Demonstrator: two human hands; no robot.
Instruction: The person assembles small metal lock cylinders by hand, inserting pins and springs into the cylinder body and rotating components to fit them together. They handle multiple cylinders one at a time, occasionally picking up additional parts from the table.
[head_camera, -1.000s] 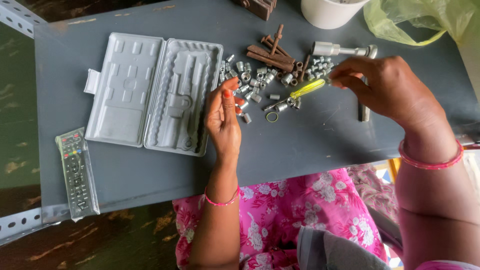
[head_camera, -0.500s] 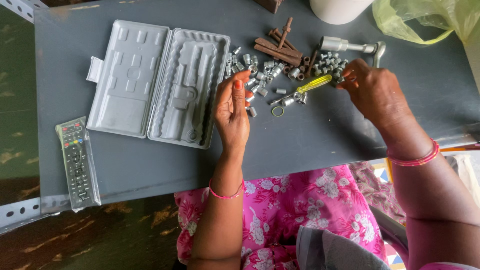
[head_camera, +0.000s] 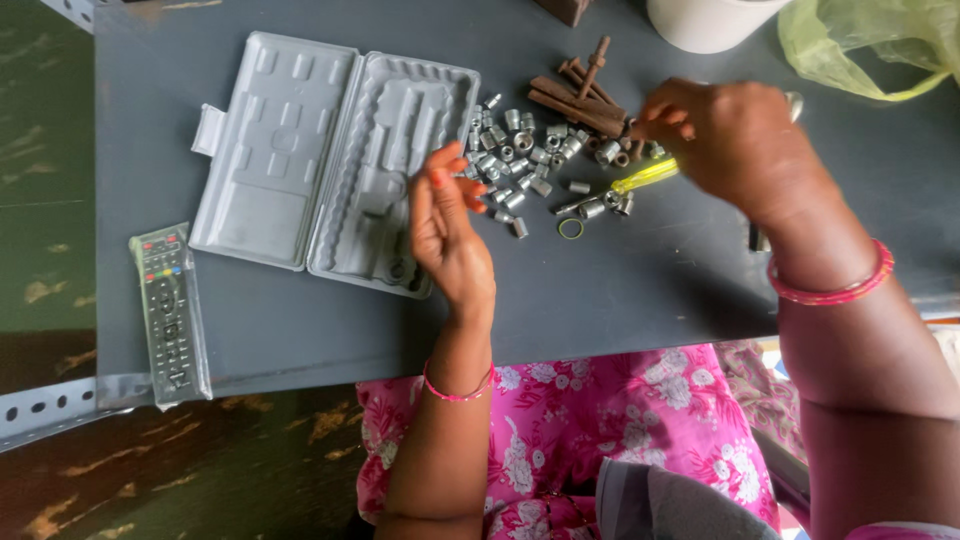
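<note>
Both hands have shifted: left hand (head_camera: 450, 235) now hovers over the open grey case (head_camera: 335, 160), fingers loosely curled, pinching nothing visible. Right hand (head_camera: 730, 140) reaches into the scattered metal sockets (head_camera: 530, 160), fingertips pressed together beside a yellow-handled tool (head_camera: 645, 177).

The left hand (head_camera: 450, 235) is hovering with fingers loosely curled and thumb up, while the right hand (head_camera: 735, 145) is reaching forward, its blurred fingertips seemingly pinched together, both forearms extending away from the body.

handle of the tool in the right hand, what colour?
Translucent yellow-green handle, sticking out below the right hand; the head view shows it best.
</note>
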